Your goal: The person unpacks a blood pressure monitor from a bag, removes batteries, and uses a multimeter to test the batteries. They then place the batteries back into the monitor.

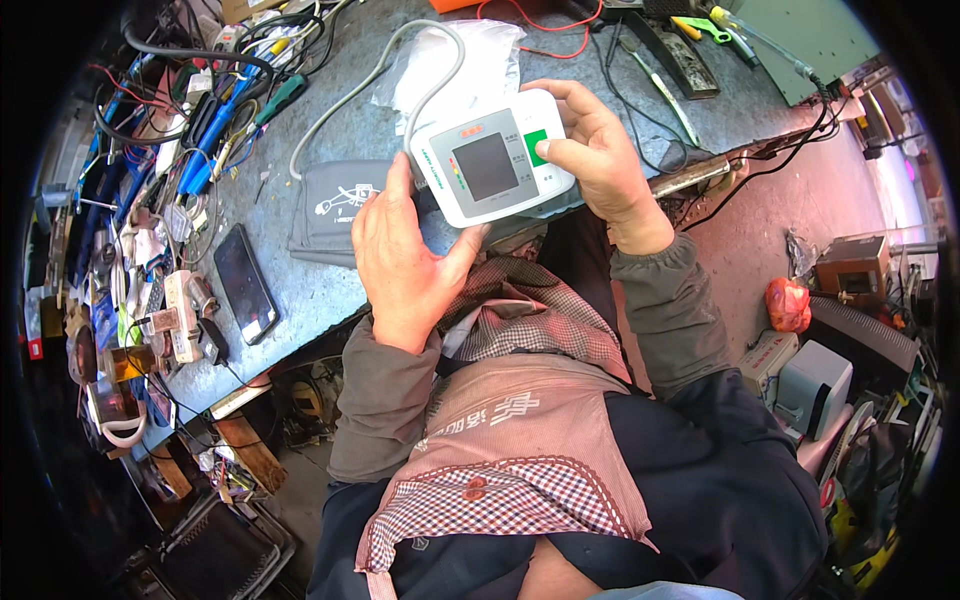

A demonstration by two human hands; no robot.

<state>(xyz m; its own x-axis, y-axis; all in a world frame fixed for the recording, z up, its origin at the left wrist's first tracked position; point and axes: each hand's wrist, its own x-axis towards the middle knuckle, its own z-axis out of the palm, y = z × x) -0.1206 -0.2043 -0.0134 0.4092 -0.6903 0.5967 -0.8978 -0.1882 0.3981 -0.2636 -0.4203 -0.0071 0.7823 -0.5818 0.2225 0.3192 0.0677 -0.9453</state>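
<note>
A white and grey blood pressure monitor [485,165] is tilted up at the near edge of the workbench, its screen dark. My right hand [600,165] grips its right side, with the thumb on the green button [538,148] and the fingers behind the casing. At the lower left corner my left hand [415,255] steadies it, index finger along the left side and thumb at the bottom edge. A grey air tube [375,72] loops from the monitor's upper left. The folded dark grey cuff [320,225] lies beside my left hand, partly covered by it.
A black phone [245,283] lies on the workbench [330,285] at left, near a heap of cables and tools [200,130]. Behind the monitor is a clear plastic bag [455,65]. Tweezers [660,92] and thin wires lie at the back right. Boxes [815,390] stand below, right.
</note>
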